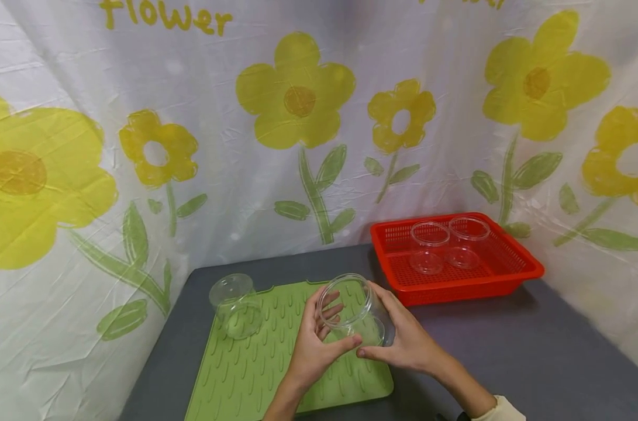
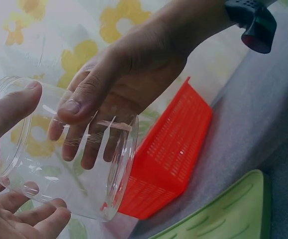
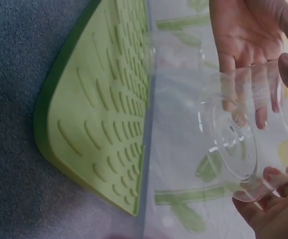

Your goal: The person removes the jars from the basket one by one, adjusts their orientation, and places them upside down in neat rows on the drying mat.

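A clear plastic jar (image 1: 368,310) is held up between my two hands, tilted, with its round open rim toward the head camera. My left hand (image 1: 316,351) grips its left side, thumb in front and fingers behind. On the other side my right hand (image 1: 410,339) holds it, with the thumb across the lower front. In the left wrist view, the right hand's fingers show through the clear wall of the jar (image 2: 54,172). The right wrist view shows the round base of the jar (image 3: 233,144). Below the hands lies a green ridged mat (image 1: 276,362).
Another clear jar (image 1: 238,307) stands on the mat's far left corner. At the back right, a red plastic basket (image 1: 455,286) contains two more clear jars (image 1: 429,248). The dark grey table (image 1: 482,333) meets a white curtain (image 1: 219,204) with yellow flowers.
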### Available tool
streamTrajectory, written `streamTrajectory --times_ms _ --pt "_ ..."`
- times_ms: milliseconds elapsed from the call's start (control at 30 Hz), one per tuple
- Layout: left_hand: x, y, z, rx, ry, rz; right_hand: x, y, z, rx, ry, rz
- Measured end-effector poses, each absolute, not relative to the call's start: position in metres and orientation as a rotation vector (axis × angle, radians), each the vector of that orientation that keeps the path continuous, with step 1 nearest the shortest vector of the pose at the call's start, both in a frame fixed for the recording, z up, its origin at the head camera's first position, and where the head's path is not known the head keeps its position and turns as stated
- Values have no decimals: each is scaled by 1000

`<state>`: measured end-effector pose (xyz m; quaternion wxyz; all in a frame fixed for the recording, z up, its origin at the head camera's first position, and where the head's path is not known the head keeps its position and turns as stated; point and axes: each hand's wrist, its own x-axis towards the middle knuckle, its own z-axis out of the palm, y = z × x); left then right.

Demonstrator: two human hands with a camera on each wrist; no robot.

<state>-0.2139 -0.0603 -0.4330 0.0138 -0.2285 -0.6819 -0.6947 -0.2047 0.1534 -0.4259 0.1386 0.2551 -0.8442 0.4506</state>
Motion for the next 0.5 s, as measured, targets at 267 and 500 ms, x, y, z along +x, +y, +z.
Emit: streamTrajectory --times_ms 267,500 --pt "-215 -63 -432 -726 -2137 -2202 -206 152 -428 736 -2420 1276" --pt "-215 -67 -429 -752 -2199 -2220 -204 153 -433 729 -2454 1199"
